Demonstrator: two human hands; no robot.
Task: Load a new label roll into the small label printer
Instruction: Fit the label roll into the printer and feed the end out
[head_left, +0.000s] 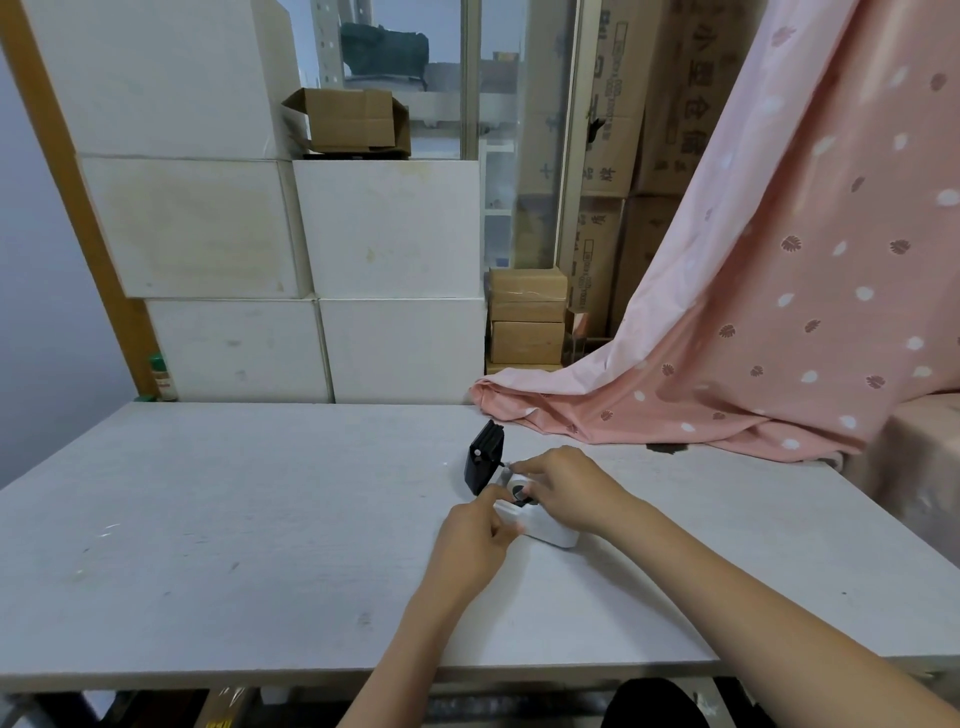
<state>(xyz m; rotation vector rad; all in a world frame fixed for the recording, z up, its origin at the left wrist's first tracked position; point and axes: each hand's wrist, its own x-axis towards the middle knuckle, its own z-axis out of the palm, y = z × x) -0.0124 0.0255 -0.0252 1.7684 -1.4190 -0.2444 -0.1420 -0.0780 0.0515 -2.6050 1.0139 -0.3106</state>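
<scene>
A small white plastic label printer (545, 530) with rounded corners lies on the pale grey wood-grain table (234, 519), right of the middle and nearer the far edge than the near one. Its top is open, and a dark round opening (518, 489) shows in the compartment; whether a roll sits in there is too small to tell.

The person's left hand (475, 540) comes in from the near edge and rests against the printer's left end, fingers curled, the thumb and forefinger (491, 500) pressed on the white edge of the open compartment. The right hand (563, 491) arches over the printer from the right, fingers bent down onto the far rim and the thumb near the dark opening; it grips the white body, though what exactly lies under the fingertips is hidden.

Just beyond the printer, touching or almost touching its far left corner, a black ribbed box-shaped part (484, 457) stands upright on the table.

A pink cloth with white and dark leaf prints (753, 312) drapes down from the right and spills onto the far right corner of the table. Behind the far edge stand stacked white boxes (363, 260), and to their right a pile of brown cardboard cartons (527, 314). A green-capped can (161, 376) stands off the far left corner.
</scene>
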